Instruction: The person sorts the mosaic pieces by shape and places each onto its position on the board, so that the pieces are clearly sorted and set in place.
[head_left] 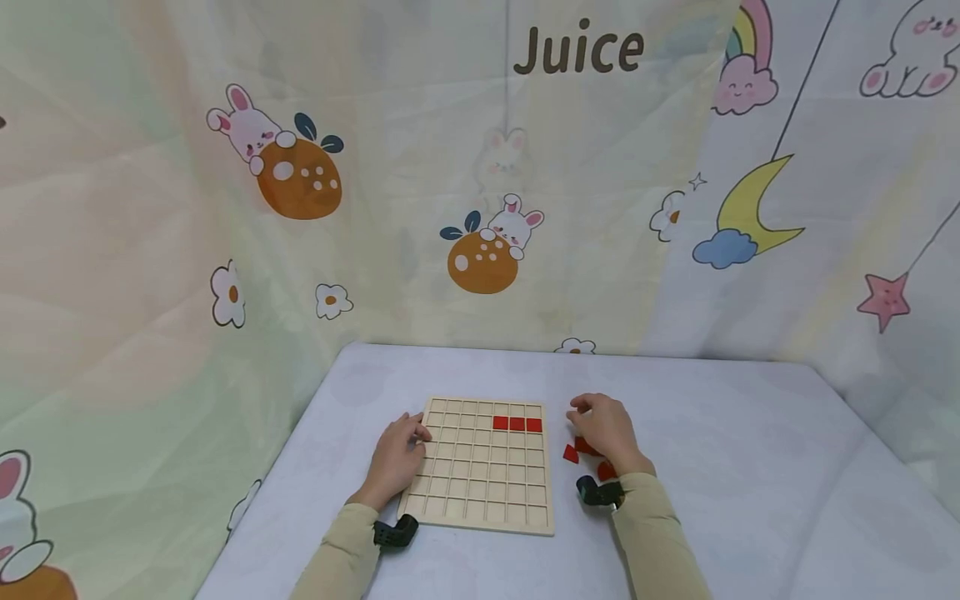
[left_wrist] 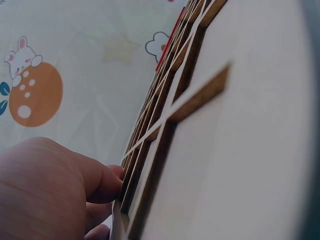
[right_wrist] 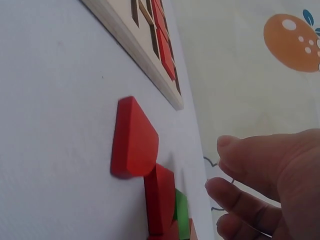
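A pale wooden board with a grid of square recesses lies on the table. Three red square tiles sit side by side in one row near its far right corner. My left hand grips the board's left edge, thumb and fingers bent at the rim in the left wrist view. To the right of the board, my right hand hovers over loose red pieces, its fingers apart and holding nothing. A thin green piece stands among red blocks in the right wrist view. My right hand partly hides the pile.
The table has a white cloth. A printed fabric backdrop hangs behind it. Each wrist wears a black camera, and the right one is beside the loose pieces.
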